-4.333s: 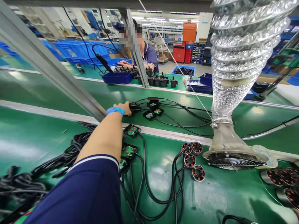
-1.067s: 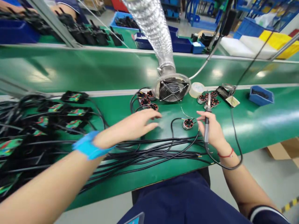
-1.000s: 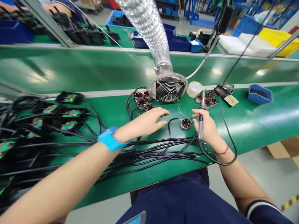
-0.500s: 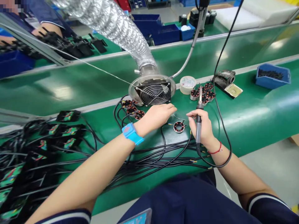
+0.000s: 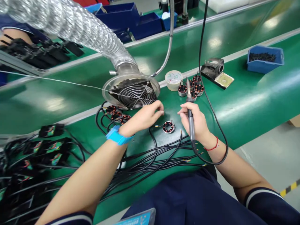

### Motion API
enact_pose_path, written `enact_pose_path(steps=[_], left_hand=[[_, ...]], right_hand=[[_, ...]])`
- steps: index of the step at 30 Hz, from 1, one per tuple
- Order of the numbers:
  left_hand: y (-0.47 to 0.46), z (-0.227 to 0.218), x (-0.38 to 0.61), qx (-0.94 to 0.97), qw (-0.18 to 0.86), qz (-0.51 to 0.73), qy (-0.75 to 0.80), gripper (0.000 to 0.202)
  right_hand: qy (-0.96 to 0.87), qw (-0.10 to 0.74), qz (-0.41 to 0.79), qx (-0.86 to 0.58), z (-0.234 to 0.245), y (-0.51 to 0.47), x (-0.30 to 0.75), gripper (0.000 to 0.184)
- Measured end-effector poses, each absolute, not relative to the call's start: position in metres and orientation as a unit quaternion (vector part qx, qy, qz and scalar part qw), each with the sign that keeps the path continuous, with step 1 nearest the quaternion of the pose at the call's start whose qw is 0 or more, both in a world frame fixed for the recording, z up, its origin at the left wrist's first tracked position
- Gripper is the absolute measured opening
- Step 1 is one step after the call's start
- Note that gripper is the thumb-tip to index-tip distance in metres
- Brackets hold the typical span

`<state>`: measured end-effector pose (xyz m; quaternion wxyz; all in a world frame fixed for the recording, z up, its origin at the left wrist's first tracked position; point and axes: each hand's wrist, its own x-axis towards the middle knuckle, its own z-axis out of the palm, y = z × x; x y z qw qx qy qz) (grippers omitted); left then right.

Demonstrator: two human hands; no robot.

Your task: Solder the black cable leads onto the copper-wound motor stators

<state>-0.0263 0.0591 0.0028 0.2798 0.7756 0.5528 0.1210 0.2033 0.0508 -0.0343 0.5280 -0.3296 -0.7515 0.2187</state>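
Note:
My right hand (image 5: 195, 122) is closed around a soldering iron (image 5: 191, 125), its tip pointing up and away from me. To the left, the curled fingers of my left hand (image 5: 148, 115) are closed on a thin solder wire (image 5: 77, 84) that runs in from the left across the fan; its free end is hidden. Between and just below the hands, a ring-shaped copper-wound stator (image 5: 168, 127) lies on the green bench. Beside its left edge are the bare coloured ends of a black cable (image 5: 153, 137). Neither hand touches the stator.
A fume extractor fan (image 5: 137, 95) stands behind my left hand, near wired stators (image 5: 116, 116). More stators (image 5: 198, 89), a tape roll (image 5: 173, 80), an iron stand (image 5: 214, 68) and a blue bin (image 5: 264, 61) sit at the back. Black cables (image 5: 150, 165) and housings with circuit boards (image 5: 53, 147) lie nearer.
The view has shifted right. The hands are slightly farther apart, and the wire end that stuck out from my left fingers towards the stator no longer shows. The iron is still in my right hand.

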Motion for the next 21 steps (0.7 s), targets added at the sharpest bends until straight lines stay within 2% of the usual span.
enact_pose_path(steps=[4,9,17,21], left_hand=[[0.02,0.007,-0.041,0.651,0.352,0.271,0.615,0.017],[-0.003,-0.006,-0.037,0.602,0.367,0.379,0.599,0.021],[-0.014,-0.03,-0.036,0.597,0.436,0.449,0.502,0.021],[-0.016,-0.029,-0.033,0.626,0.417,0.433,0.496,0.014]], right_hand=[[-0.792,0.494,0.22,-0.285,-0.033,0.04,0.196,0.031],[-0.828,0.442,0.197,-0.284,-0.035,0.029,0.181,0.031],[-0.84,0.421,0.197,-0.279,-0.039,0.027,0.169,0.034],[-0.839,0.427,0.206,-0.268,-0.043,0.029,0.166,0.036]])
